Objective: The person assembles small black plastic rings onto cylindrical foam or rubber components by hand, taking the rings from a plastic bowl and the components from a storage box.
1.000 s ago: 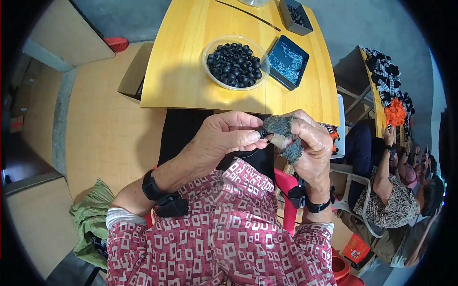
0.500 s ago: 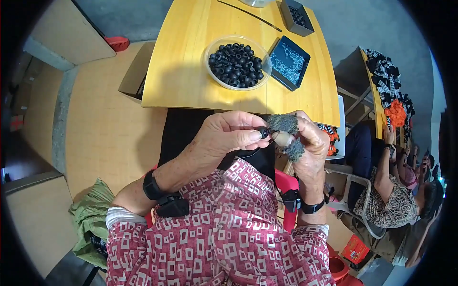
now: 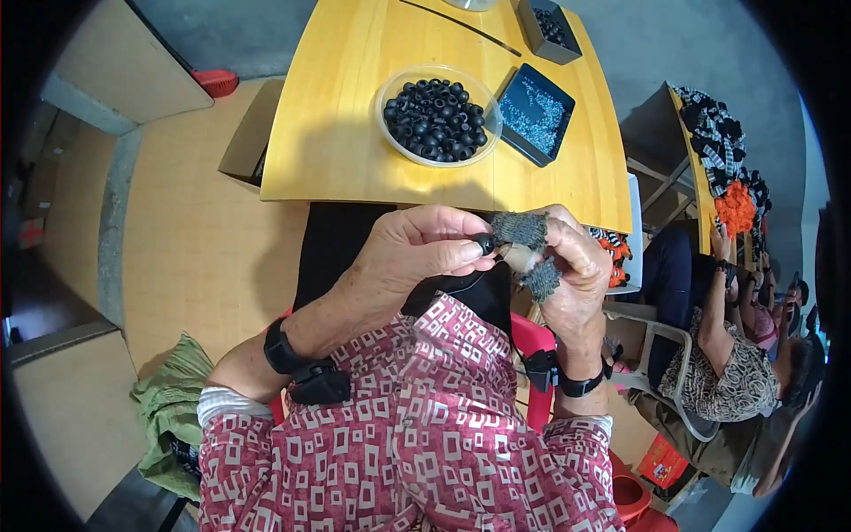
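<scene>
Both hands work on the near side of the bowl [image 3: 434, 165], below it and clear of the counter [image 3: 567, 191]. The left hand [image 3: 403, 244] reaches up and inward from the lower left of the bowl, its forearm slanting, its wrist fairly straight with a black strap [image 3: 282, 348] around it. Its thumb lies along the top of the grip, and the fingers [image 3: 456, 254] are narrow, pinching a black bead [image 3: 483, 244] at their tips, directly toward the wearer from the bowl.

The right hand [image 3: 578, 270], to the lower right of the bowl, rises from a steeper forearm and turns inward to face the left. Its fingers are curled; gray knit [image 3: 520, 230] covers or sits at two of the tips, close beside the bead. Whether they grip anything cannot be told. More black beads [image 3: 434, 120] fill the bowl; a tray [image 3: 521, 146] stands just right of it.
</scene>
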`<state>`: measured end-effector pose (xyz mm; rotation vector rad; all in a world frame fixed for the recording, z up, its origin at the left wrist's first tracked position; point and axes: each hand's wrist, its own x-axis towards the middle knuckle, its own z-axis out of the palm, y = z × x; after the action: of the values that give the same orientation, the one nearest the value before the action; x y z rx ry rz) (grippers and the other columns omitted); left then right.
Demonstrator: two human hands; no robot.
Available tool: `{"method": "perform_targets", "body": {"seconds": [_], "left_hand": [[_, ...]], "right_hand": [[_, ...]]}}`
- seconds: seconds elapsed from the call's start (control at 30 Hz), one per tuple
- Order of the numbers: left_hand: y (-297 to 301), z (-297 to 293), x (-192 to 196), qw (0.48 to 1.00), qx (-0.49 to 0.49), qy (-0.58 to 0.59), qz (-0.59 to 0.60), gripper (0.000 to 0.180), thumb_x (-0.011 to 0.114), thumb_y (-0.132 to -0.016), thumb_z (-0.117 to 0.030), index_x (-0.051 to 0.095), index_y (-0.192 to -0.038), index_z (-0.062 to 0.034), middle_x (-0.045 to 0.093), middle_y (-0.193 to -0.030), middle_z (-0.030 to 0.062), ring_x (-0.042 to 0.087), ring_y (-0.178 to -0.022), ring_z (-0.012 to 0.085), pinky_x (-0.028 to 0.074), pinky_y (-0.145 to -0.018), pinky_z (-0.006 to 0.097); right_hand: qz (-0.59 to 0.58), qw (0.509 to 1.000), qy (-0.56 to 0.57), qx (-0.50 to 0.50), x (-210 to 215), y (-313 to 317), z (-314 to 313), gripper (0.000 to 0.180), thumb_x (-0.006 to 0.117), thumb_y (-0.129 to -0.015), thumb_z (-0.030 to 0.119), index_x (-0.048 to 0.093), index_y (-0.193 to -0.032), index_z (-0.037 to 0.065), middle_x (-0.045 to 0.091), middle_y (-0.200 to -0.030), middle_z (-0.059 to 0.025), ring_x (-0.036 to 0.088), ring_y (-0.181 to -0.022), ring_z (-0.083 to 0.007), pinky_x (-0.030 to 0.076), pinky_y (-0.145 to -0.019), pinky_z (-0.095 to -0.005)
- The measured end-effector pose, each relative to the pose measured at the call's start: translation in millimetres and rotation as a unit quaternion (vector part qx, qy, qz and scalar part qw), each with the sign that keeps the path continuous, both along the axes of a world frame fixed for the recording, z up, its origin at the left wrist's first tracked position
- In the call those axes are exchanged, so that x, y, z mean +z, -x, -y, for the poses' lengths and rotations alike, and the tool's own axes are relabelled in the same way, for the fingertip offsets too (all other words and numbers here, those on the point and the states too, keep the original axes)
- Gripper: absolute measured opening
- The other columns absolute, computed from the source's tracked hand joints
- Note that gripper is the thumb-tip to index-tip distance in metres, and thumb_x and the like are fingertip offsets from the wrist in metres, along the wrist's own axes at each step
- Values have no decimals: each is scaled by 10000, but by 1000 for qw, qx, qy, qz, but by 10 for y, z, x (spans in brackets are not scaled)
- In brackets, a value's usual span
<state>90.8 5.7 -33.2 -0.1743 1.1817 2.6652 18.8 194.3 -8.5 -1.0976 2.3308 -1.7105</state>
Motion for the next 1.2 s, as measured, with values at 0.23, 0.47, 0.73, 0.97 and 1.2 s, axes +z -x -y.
{"method": "perform_targets", "body": {"seconds": [0.23,0.47,0.73,0.97,1.2], "left_hand": [[-3,-8,-25,1000,20,15,-5,230,647,-861,-47,626,-1081,16,669,-991,95,666,-903,166,538,-814,258],[0,6,-13,1000,11,22,9,224,643,-863,-45,630,-1076,24,668,-997,103,666,-911,165,539,-820,254],[-7,6,-27,1000,13,9,13,229,647,-857,-38,630,-1078,19,663,-1018,102,667,-909,166,540,-822,254],[2,5,-54,999,31,1,11,225,648,-865,-45,627,-1079,18,654,-1039,110,667,-912,179,546,-819,263],[18,3,-44,999,24,20,21,229,645,-861,-25,624,-1086,12,652,-1044,114,667,-915,184,548,-829,260]], "right_hand": [[-85,994,-64,-22,119,-79,74,164,670,-693,-82,590,-817,-11,538,-750,-55,536,-654,-146,412,-571,-247],[76,996,43,-17,41,-71,57,212,642,-751,-93,658,-953,-30,558,-787,-44,531,-697,-110,419,-610,-234],[44,999,14,-11,-24,-52,70,134,644,-735,-98,597,-841,-31,534,-767,-51,512,-679,-127,405,-602,-245],[27,1000,8,-12,-69,-48,49,142,627,-714,-108,584,-824,-29,526,-760,-55,511,-673,-135,406,-604,-250],[70,997,34,-26,52,-94,100,182,653,-732,-94,638,-899,-24,545,-785,-48,524,-706,-116,406,-615,-237]]}}
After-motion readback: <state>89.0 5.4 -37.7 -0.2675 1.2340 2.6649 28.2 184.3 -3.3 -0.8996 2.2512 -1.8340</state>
